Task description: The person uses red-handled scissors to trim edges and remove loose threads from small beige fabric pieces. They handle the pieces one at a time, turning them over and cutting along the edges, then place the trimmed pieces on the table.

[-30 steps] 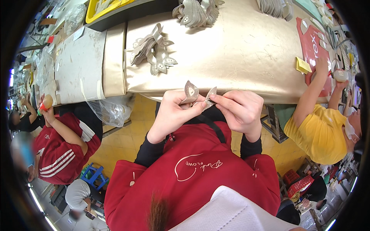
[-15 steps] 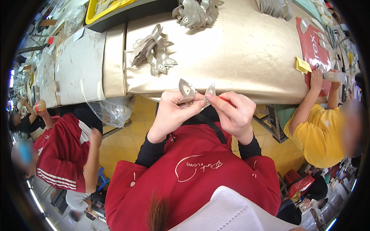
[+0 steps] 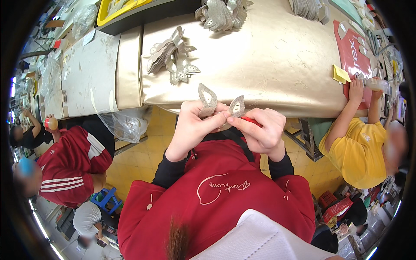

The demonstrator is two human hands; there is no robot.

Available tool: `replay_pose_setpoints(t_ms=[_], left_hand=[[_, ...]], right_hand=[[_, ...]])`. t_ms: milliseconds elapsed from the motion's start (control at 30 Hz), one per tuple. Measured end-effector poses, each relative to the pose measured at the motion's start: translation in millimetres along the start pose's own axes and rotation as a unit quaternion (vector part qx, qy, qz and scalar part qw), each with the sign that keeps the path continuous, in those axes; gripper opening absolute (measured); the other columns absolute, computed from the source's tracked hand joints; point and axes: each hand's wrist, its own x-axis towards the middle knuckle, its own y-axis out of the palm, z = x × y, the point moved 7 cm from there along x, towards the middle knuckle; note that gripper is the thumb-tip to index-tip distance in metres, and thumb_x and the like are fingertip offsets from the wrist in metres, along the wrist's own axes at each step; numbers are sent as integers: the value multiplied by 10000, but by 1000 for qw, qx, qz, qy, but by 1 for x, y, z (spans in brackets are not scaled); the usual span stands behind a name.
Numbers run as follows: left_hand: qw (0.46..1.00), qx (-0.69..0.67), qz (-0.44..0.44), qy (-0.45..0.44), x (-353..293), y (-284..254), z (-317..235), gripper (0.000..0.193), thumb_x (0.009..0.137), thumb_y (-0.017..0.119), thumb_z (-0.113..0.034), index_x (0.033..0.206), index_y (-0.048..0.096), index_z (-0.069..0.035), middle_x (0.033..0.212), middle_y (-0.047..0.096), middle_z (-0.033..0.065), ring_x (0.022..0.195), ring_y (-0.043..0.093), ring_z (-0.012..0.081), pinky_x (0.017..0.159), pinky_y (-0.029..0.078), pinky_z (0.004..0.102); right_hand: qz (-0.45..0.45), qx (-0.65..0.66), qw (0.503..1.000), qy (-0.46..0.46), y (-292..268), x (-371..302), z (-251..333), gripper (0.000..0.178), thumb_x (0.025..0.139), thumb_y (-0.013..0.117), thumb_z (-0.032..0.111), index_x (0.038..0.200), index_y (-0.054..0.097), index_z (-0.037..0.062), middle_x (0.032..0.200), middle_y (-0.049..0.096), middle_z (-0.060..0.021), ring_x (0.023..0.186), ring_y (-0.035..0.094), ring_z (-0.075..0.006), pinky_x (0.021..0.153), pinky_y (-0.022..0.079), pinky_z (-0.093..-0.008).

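Note:
My left hand (image 3: 188, 130) pinches a glittery grey piece (image 3: 209, 103) with leaf-shaped ends, each with a pale cutout. One leaf end stands up above my left fingers; the other (image 3: 241, 102) rises between my two hands. My right hand (image 3: 265, 130) is closed around a slim red tool (image 3: 251, 121), its tip hidden by the fingers. The right fingertips meet the lower edge of the second leaf. Both hands are just off the table's near edge. A loose pile of similar grey pieces (image 3: 173, 60) lies beyond my left hand.
The table (image 3: 277, 65) has a shiny gold cover. Farther back are another bundle of grey pieces (image 3: 221, 17) and a yellow tray (image 3: 117, 13). At right, a person in yellow (image 3: 355, 151) works by a red sheet (image 3: 351, 47) and yellow notes (image 3: 341, 73). A person in red (image 3: 73, 164) is at left.
The grey piece has turned in my fingers, so the right leaf now faces up more fully. More of the red tool shows. The person at left has leaned and lowered an arm.

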Motion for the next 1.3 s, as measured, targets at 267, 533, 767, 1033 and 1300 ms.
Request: replay_pose_setpoints(t_ms=[267,533,767,1033,1300], left_hand=[[998,48,-27,7,1,-2,0,137,910,692,-49,982,732,60,736,667,1,641,556,21,562,438,189],[997,74,-21,17,1,-1,0,146,915,691,-44,998,729,70,729,654,-7,650,542,16,571,427,184],[999,34,-9,8,1,2,0,147,932,691,-50,1006,724,73,722,624,-14,651,523,24,561,416,191],[999,20,-28,-24,2,0,5,151,932,692,-72,1009,727,54,704,613,-20,604,502,20,517,373,180],[1000,17,-17,-16,-4,2,10,149,930,699,-95,1004,729,31,693,609,-30,583,492,13,498,356,181]], right_hand=[[23,9,998,59,-3,6,-13,435,691,786,68,1112,768,175,736,624,-3,562,577,-165,493,448,-293],[51,5,997,55,2,6,-14,469,675,748,51,1118,777,203,760,638,-7,597,605,-171,528,486,-299],[53,-17,998,33,-2,5,-11,474,649,715,43,1083,792,217,757,637,-9,615,613,-172,529,492,-295],[15,-17,999,48,-5,5,-14,409,629,715,29,999,796,183,670,595,-4,540,573,-173,479,442,-298],[-44,-3,996,73,-24,-6,-6,361,698,778,44,1048,775,135,688,616,-18,521,555,-173,472,421,-297]])
